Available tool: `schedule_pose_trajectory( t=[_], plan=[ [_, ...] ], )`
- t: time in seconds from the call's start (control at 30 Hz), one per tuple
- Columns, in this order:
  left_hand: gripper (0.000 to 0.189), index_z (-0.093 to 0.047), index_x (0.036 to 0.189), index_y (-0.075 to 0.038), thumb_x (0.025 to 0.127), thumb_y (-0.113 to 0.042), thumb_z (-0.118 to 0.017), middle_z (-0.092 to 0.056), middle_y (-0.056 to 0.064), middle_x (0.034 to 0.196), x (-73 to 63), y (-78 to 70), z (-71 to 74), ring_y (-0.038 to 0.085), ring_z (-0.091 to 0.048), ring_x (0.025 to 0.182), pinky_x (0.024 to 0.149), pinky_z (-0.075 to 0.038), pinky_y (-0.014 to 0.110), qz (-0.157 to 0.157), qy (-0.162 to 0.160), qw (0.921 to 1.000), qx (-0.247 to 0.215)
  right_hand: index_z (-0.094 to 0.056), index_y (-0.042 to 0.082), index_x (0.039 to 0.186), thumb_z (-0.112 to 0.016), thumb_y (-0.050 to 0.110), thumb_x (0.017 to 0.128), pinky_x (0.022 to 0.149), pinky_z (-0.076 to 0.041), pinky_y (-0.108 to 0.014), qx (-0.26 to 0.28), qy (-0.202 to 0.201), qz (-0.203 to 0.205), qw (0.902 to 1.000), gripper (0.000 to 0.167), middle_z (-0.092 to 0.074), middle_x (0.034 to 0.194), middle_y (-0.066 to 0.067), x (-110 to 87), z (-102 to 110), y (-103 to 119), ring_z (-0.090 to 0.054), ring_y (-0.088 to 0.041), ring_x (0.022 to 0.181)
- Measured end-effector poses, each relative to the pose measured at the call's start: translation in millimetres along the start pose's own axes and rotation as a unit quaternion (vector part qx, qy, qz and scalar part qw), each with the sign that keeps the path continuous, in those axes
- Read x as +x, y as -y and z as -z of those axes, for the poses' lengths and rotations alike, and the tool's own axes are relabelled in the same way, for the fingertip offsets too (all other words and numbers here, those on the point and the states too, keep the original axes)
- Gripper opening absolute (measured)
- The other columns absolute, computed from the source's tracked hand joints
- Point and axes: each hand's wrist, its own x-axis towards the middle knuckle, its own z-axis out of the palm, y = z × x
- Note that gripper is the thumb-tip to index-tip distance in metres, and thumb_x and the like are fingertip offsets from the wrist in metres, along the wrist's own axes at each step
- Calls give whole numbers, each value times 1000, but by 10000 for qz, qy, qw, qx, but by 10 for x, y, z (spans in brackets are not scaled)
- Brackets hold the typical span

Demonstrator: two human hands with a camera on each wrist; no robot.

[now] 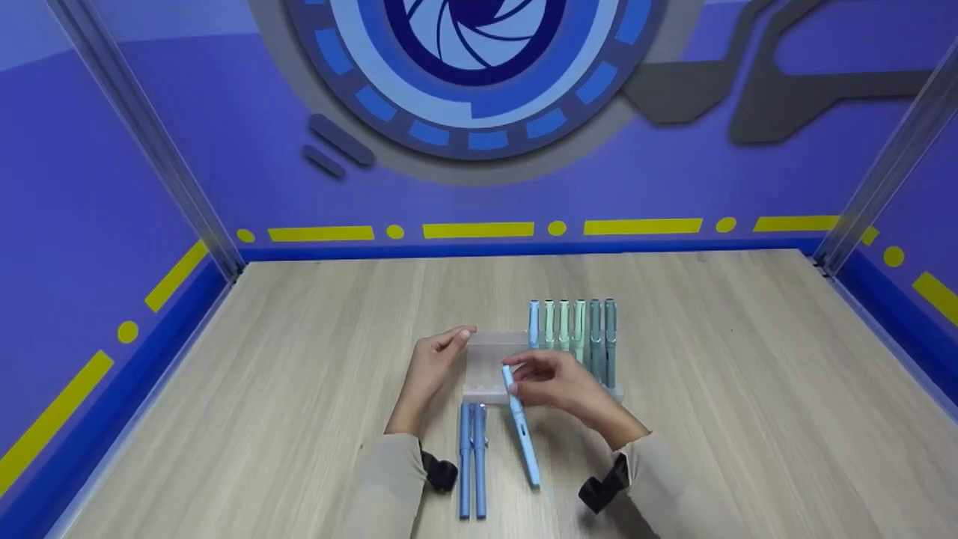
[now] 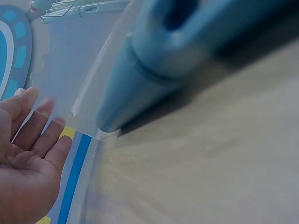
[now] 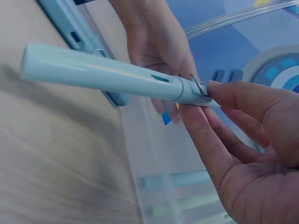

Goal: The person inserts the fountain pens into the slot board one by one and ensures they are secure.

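Observation:
Near its cap end, my right hand (image 1: 557, 380) pinches a light blue pen (image 1: 524, 438) between thumb and fingers, as the right wrist view also shows. The pen's other end points toward me, over the table. With thumb and fingers at its upper left corner, my left hand (image 1: 435, 363) holds a clear plastic tray (image 1: 485, 367); some fingers show through the plastic in the left wrist view. Along the tray's right part stand a light blue pen (image 1: 534, 323), three pale green pens (image 1: 564, 323) and two dark green pens (image 1: 611, 337), side by side. My right hand hides some lower ends.
Two darker blue pens (image 1: 472, 464) lie parallel on the wooden table (image 1: 299, 374), just in front of the tray and between my forearms. A blue panel (image 1: 479, 202) with yellow marks closes off the back, with similar side panels.

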Motion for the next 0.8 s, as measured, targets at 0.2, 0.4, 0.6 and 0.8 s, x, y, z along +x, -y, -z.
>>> schedule_pose_trajectory(
  t=[0.2,0.4,0.6,0.8],
  plan=[
    [33,-67,120,-6,98,-28,-56,-64,11,127,-4,-4,0,26,-56,126,107,-45,38,71,4,10000,-44,-62,5,123,-72,13,86,80,-60,-32,-64,-456,190,9988,39,-67,106,-13,38,57,134,-67,-17,91],
    [35,-68,119,-7,97,-31,-56,-65,10,127,13,44,0,25,-56,125,106,-46,38,43,-8,10000,-9,-63,8,123,-70,9,87,79,-60,-31,21,-981,119,9951,37,-68,107,-11,90,82,231,-67,-17,89],
    [33,-69,118,-7,97,-30,-58,-65,10,126,27,51,-5,25,-57,124,106,-46,38,69,-31,10000,-29,-65,11,121,-71,4,85,80,-60,-30,154,-1514,223,9881,37,-68,104,-10,119,84,310,-66,-18,88],
    [33,-69,117,-5,97,-29,-57,-65,11,126,36,49,-11,26,-57,125,106,-45,40,33,-32,10000,-67,-66,10,119,-69,4,86,81,-59,-25,228,-1951,501,9792,34,-68,104,-11,125,84,365,-65,-19,91]
  ],
)
